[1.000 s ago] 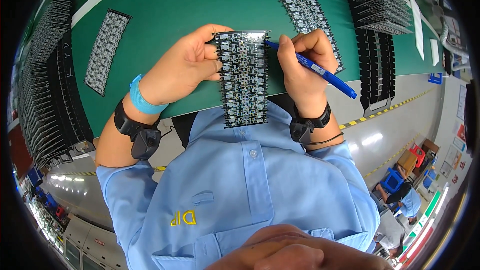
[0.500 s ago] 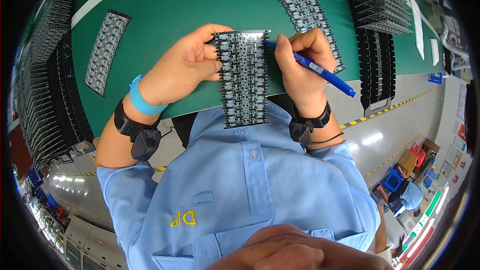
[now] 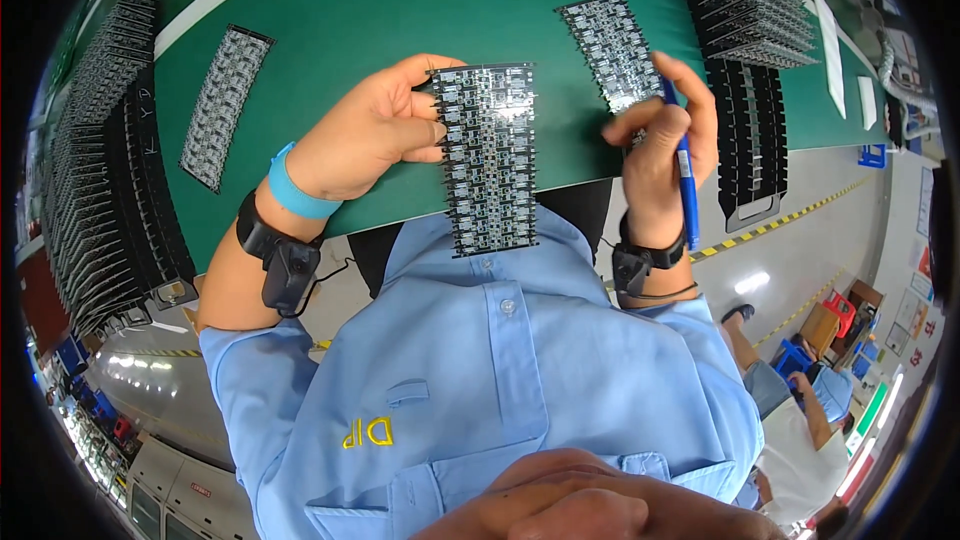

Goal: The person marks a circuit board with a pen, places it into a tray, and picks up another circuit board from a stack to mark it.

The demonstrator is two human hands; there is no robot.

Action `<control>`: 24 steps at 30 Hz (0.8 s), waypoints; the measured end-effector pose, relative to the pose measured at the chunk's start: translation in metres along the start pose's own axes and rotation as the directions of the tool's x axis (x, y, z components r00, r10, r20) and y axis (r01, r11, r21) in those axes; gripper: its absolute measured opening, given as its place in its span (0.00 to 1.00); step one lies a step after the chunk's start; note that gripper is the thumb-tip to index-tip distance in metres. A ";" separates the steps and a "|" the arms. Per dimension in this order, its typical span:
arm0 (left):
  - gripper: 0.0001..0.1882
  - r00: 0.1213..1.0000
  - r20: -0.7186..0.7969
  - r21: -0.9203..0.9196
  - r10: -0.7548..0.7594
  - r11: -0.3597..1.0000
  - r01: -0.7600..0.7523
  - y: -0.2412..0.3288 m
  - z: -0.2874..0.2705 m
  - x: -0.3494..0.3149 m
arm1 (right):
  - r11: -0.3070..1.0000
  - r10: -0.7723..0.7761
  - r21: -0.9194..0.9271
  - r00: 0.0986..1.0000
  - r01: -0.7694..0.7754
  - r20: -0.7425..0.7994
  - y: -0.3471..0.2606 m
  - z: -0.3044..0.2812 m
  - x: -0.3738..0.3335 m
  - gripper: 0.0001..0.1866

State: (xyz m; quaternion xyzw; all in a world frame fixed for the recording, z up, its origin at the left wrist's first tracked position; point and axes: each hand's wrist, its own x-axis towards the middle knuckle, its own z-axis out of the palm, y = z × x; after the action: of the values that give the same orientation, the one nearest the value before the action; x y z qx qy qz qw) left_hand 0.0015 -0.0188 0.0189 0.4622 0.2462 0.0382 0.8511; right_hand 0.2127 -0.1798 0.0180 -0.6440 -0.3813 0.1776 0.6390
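My left hand (image 3: 375,125) is closed on the left edge of a black circuit board panel (image 3: 490,160), thumb on its face. The panel, covered with rows of small components, hangs past the table's front edge before my shirt. In my right hand (image 3: 665,145) a blue marker pen (image 3: 687,185) is tucked, its end pointing toward me. The thumb and fingers of that hand are around the near end of a second circuit board panel (image 3: 607,45) lying on the table; whether they grip it I cannot tell. A third panel (image 3: 222,110) lies off to the left.
On the left, a long black rack (image 3: 150,210) holds several upright panels. More panels stand in a stack (image 3: 750,5) at the right, above another black rack (image 3: 752,140). The green table (image 3: 400,0) ends before my waist. People are in the background at lower right.
My right hand has moved right, from the held panel to the one on the table, and the pen has swung to point more toward me. My left hand still holds its panel.
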 end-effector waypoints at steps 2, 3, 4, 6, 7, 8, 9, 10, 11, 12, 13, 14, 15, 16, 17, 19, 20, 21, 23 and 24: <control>0.25 1.000 -0.012 -0.016 -0.015 1.000 0.014 0.004 0.000 0.001 | 0.993 0.006 -0.118 0.998 0.001 0.056 0.003 -0.018 0.002 0.11; 0.25 1.000 -0.014 -0.047 -0.002 0.999 0.002 0.006 -0.002 0.004 | 0.935 -0.152 -0.312 0.985 0.168 0.077 0.008 -0.023 0.005 0.11; 0.25 1.000 -0.022 -0.077 0.011 0.997 -0.012 0.006 -0.004 0.005 | 0.814 -0.296 -0.485 0.946 0.320 0.129 0.012 -0.026 0.008 0.12; 0.26 0.999 -0.029 -0.086 0.034 0.996 -0.036 0.007 -0.007 0.004 | 0.638 -0.435 -0.626 0.880 0.449 0.189 0.016 -0.030 0.006 0.14; 0.26 0.996 -0.057 -0.102 0.075 0.992 -0.080 0.007 -0.009 0.004 | 0.619 -0.395 -0.660 0.895 0.426 0.207 0.017 -0.031 0.003 0.14; 0.26 0.990 -0.086 -0.114 0.116 0.986 -0.125 0.008 -0.012 0.003 | 0.599 -0.355 -0.692 0.908 0.403 0.221 0.017 -0.032 0.000 0.15; 0.26 0.981 -0.114 -0.126 0.157 0.977 -0.171 0.006 -0.014 0.003 | 0.578 -0.314 -0.723 0.921 0.379 0.232 0.017 -0.032 -0.002 0.17; 0.26 0.980 -0.108 -0.101 0.169 0.979 -0.179 0.005 -0.017 0.006 | 0.582 -0.334 -0.719 0.918 0.380 0.214 0.016 -0.031 -0.003 0.17; 0.25 0.975 -0.124 -0.091 0.187 0.976 -0.198 0.004 -0.020 0.009 | 0.588 -0.303 -0.723 0.927 0.363 0.219 0.014 -0.030 -0.003 0.16; 0.25 0.969 -0.139 -0.077 0.203 0.974 -0.215 0.004 -0.024 0.010 | 0.596 -0.271 -0.725 0.937 0.344 0.221 0.010 -0.028 -0.004 0.16; 0.25 0.963 -0.153 -0.062 0.221 0.971 -0.232 0.005 -0.026 0.010 | 0.605 -0.240 -0.727 0.945 0.325 0.222 0.007 -0.027 -0.005 0.16; 0.25 0.962 -0.146 -0.027 0.229 0.971 -0.235 0.006 -0.027 0.011 | 0.617 -0.261 -0.719 0.945 0.320 0.197 0.004 -0.026 -0.005 0.16; 0.23 0.964 -0.137 -0.050 0.227 0.970 -0.236 0.007 -0.026 0.010 | 0.617 -0.202 -0.738 0.962 0.272 0.185 -0.001 -0.025 -0.004 0.15; 0.22 0.966 -0.128 -0.072 0.225 0.969 -0.236 0.008 -0.024 0.010 | 0.615 -0.142 -0.756 0.975 0.224 0.172 -0.005 -0.024 -0.002 0.15; 0.21 0.968 -0.117 -0.095 0.221 0.968 -0.233 0.010 -0.023 0.010 | 0.611 -0.080 -0.773 0.984 0.173 0.157 -0.009 -0.025 0.000 0.15; 0.20 0.969 -0.113 -0.072 0.221 0.971 -0.230 0.014 -0.019 0.010 | 0.608 -0.161 -0.771 0.981 0.187 0.110 -0.013 -0.032 0.005 0.13; 0.19 0.970 -0.115 -0.084 0.214 0.971 -0.224 0.015 -0.017 0.009 | 0.589 -0.222 -0.782 0.971 0.203 0.085 -0.015 -0.037 0.007 0.12; 0.19 0.971 -0.117 -0.096 0.207 0.971 -0.218 0.016 -0.016 0.008 | 0.567 -0.282 -0.795 0.958 0.217 0.060 -0.018 -0.038 0.005 0.11; 0.19 0.966 -0.124 -0.052 0.226 0.971 -0.234 0.013 -0.016 0.006 | 0.731 -0.345 -0.632 0.938 0.256 -0.019 -0.025 -0.034 -0.004 0.10; 0.19 0.963 -0.139 -0.045 0.229 0.970 -0.237 0.011 -0.020 0.010 | 0.841 -0.373 -0.450 0.924 0.300 -0.080 -0.026 -0.028 -0.005 0.09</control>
State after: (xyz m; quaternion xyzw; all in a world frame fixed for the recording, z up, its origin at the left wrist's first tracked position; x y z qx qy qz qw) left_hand 0.0028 0.0055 0.0152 0.4583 0.2448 0.1762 0.8360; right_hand 0.2222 -0.2052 0.0450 -0.7038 -0.4643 -0.0798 0.5317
